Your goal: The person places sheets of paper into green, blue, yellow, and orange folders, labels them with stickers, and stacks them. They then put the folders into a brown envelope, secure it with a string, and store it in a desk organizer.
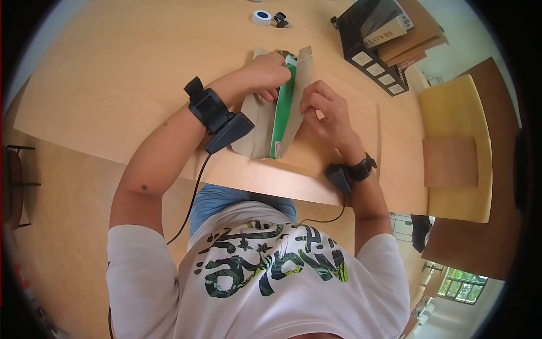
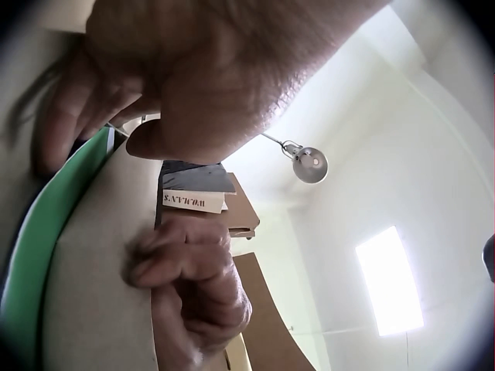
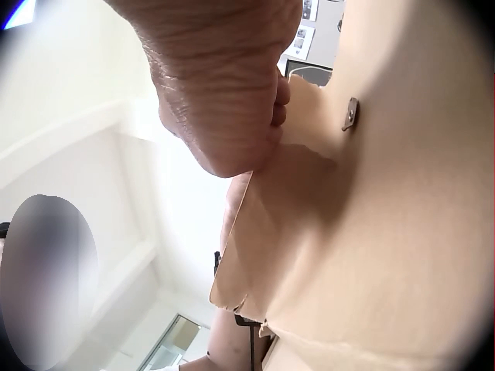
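Observation:
A grey-brown cardboard piece (image 1: pixel 252 127) stands partly folded on the table, with a green strip (image 1: pixel 284 104) running along its middle. My left hand (image 1: pixel 265 74) is at the far end of the strip; in the left wrist view its thumb and fingers (image 2: pixel 66 116) lie on either side of the green strip (image 2: pixel 58 220) and cardboard. Curled fingers of my right hand (image 1: pixel 330 113) hold the edge of the right-hand flap (image 1: pixel 301 85). In the right wrist view, the right hand (image 3: pixel 224 93) is at the top of the flap (image 3: pixel 271 232), its fingertips partly hidden.
A roll of tape (image 1: pixel 261 17) and a small black object (image 1: pixel 281 21) lie at the table's far side. Back right stands a black holder (image 1: pixel 377 69) with books and cardboard. A small metal piece (image 3: pixel 350 114) shows beyond the flap. A yellow chair (image 1: pixel 458 113) is at the right.

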